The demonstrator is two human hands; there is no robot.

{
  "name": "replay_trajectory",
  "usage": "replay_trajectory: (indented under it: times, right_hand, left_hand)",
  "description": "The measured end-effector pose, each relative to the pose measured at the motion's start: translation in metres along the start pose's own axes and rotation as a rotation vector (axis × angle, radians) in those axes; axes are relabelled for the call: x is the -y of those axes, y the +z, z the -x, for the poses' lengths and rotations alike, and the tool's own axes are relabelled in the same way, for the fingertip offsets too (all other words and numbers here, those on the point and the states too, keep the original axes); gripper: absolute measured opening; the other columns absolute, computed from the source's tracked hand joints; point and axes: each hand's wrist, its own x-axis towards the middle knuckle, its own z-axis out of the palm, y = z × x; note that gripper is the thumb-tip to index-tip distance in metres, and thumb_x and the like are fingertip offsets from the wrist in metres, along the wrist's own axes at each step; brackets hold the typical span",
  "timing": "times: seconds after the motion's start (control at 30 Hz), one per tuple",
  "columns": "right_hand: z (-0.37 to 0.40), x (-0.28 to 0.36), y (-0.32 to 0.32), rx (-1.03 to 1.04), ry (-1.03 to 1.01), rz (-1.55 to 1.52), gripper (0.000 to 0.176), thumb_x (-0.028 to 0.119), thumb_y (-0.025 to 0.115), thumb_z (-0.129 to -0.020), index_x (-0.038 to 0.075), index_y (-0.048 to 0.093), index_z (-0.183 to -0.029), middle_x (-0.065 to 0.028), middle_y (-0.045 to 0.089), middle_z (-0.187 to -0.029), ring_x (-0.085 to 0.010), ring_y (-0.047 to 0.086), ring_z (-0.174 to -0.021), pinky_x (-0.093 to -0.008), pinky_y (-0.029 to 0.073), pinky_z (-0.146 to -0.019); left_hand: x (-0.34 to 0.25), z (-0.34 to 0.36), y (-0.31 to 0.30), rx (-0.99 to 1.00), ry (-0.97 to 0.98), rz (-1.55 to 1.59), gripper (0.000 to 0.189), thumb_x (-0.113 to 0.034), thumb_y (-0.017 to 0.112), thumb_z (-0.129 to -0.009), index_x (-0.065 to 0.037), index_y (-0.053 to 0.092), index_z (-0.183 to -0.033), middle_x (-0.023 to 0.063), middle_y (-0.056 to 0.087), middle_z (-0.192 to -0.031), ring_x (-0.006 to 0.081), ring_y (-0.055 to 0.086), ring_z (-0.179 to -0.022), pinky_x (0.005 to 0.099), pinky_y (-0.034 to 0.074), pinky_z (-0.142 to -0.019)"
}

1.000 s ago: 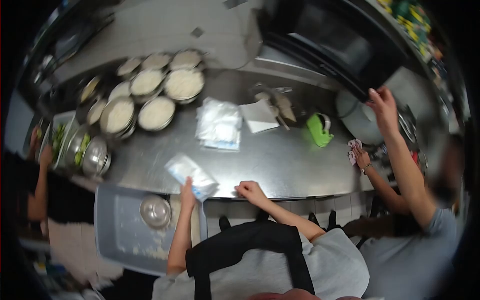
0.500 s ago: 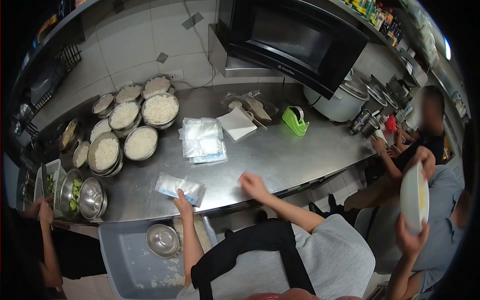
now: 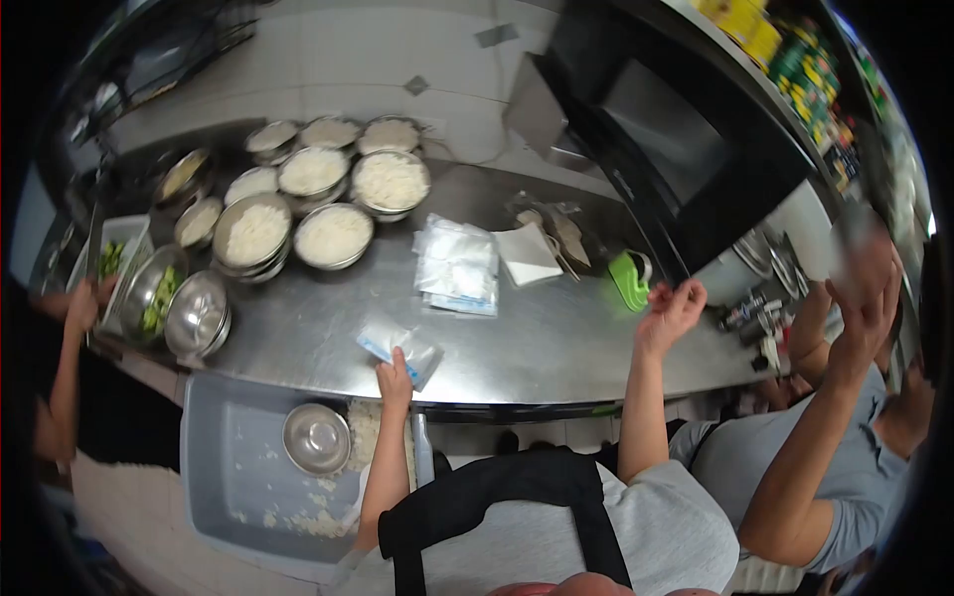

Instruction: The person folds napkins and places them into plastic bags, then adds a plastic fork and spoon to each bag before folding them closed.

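Note:
My left hand [image 3: 396,380] grips a small clear plastic packet with a blue printed strip [image 3: 425,356], thumb on top, over the counter's front edge. A pile of similar clear packets [image 3: 457,266] lies beyond it on the steel counter. Raised at the right, my right hand [image 3: 672,316] has its fingers loosely bent and apart, and nothing shows in them. Close by on its left stands a green tape dispenser [image 3: 628,280]. White sheets [image 3: 527,255] lie between the packets and the dispenser.
Steel bowls of white rice [image 3: 334,235] crowd the counter's left. A grey tub [image 3: 204,477] below holds a steel bowl [image 3: 317,440] and scattered rice. A microwave [image 3: 686,149] overhangs at the right. Another person's hands [image 3: 84,306] are at the far left; a person in grey [image 3: 755,447] stands right.
My right hand has moved right and up to the tape dispenser. My left hand still holds the packet. My view has shifted, and the person at right no longer shows the white dish.

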Motion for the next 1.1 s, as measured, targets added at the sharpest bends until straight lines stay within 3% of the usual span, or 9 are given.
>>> replay_trajectory:
  times: [0.1,0.17,0.23,0.3,0.37,0.6,0.9,1.0,1.1]
  right_hand:
    - [0.017,0.011,0.026,0.199,-0.003,0.018,0.026,0.024,0.05,-0.09,0.004,0.041,-0.103,-0.0086,0.057,-0.079,-0.0133,0.053,-0.055,-0.0222,0.04,-0.048]
    - [0.024,0.007,0.036,0.262,-0.022,0.135,0.026,0.028,0.039,-0.093,0.003,0.043,-0.101,-0.0062,0.054,-0.075,-0.0117,0.049,-0.056,-0.0236,0.04,-0.051]
    - [0.03,0.012,0.052,0.371,-0.044,0.183,0.036,0.036,0.037,-0.092,0.003,0.043,-0.104,-0.0073,0.055,-0.074,-0.0125,0.049,-0.057,-0.0241,0.041,-0.053]
    - [0.029,0.0,0.051,0.362,0.123,0.204,0.056,0.055,0.03,-0.087,0.003,0.049,-0.099,-0.0083,0.057,-0.078,-0.0136,0.05,-0.059,-0.025,0.04,-0.056]
    - [0.025,-0.027,0.037,0.357,0.148,0.192,0.065,0.062,0.025,-0.085,0.003,0.053,-0.09,-0.0086,0.058,-0.079,-0.0146,0.05,-0.059,-0.0259,0.04,-0.057]
    - [0.015,-0.037,0.036,0.437,-0.008,0.156,0.078,0.07,0.018,-0.081,0.001,0.054,-0.082,-0.0112,0.056,-0.076,-0.0176,0.05,-0.061,-0.0264,0.04,-0.055]
    - [-0.014,-0.032,0.01,0.221,0.118,-0.027,0.079,0.072,0.023,-0.079,0.0,0.053,-0.069,-0.0129,0.055,-0.065,-0.0187,0.049,-0.054,-0.0256,0.038,-0.046]
    - [-0.029,-0.026,-0.003,0.126,0.313,-0.121,0.077,0.073,0.028,-0.078,0.001,0.054,-0.07,-0.0117,0.052,-0.064,-0.0192,0.049,-0.055,-0.026,0.038,-0.046]
    - [-0.032,-0.037,-0.016,0.018,0.466,-0.268,0.072,0.066,0.023,-0.084,0.001,0.053,-0.075,-0.0112,0.051,-0.067,-0.0194,0.048,-0.058,-0.0259,0.039,-0.05]
  left_hand:
    - [0.0,0.0,0.0,-0.018,0.007,0.027,0.063,-0.038,0.036,-0.091,0.009,0.048,-0.051,0.0249,0.045,-0.045,0.04,0.05,-0.045,0.0492,0.034,-0.05]
    - [0.003,0.0,-0.001,0.003,-0.005,-0.045,0.064,-0.039,0.036,-0.091,0.008,0.051,-0.052,0.0261,0.047,-0.048,0.0419,0.052,-0.049,0.0501,0.036,-0.05]
    - [-0.002,0.002,-0.005,0.013,-0.02,-0.054,0.064,-0.041,0.035,-0.091,0.007,0.054,-0.053,0.0264,0.049,-0.05,0.0436,0.053,-0.052,0.0501,0.039,-0.051]
    - [-0.001,0.003,-0.004,-0.026,-0.003,-0.053,0.063,-0.041,0.035,-0.091,0.006,0.055,-0.054,0.026,0.05,-0.052,0.0436,0.053,-0.053,0.0499,0.04,-0.052]
    - [-0.005,0.004,-0.007,-0.042,-0.034,-0.058,0.062,-0.04,0.035,-0.091,0.006,0.055,-0.054,0.026,0.051,-0.052,0.0434,0.054,-0.054,0.0499,0.041,-0.052]
    - [-0.016,0.007,-0.013,-0.005,0.032,-0.063,0.061,-0.037,0.034,-0.092,0.005,0.055,-0.053,0.0265,0.05,-0.052,0.0441,0.054,-0.053,0.0495,0.043,-0.052]
    - [-0.015,0.008,-0.008,0.018,0.076,-0.136,0.059,-0.035,0.035,-0.092,0.003,0.055,-0.052,0.0255,0.051,-0.051,0.043,0.053,-0.05,0.049,0.043,-0.05]
    - [-0.017,0.006,-0.007,0.034,0.073,-0.159,0.058,-0.035,0.035,-0.091,0.003,0.057,-0.053,0.025,0.051,-0.051,0.0425,0.054,-0.05,0.0485,0.044,-0.05]
    - [-0.014,0.007,-0.007,0.048,0.063,-0.171,0.057,-0.035,0.037,-0.091,0.004,0.058,-0.054,0.0245,0.051,-0.05,0.0418,0.054,-0.05,0.0472,0.044,-0.05]
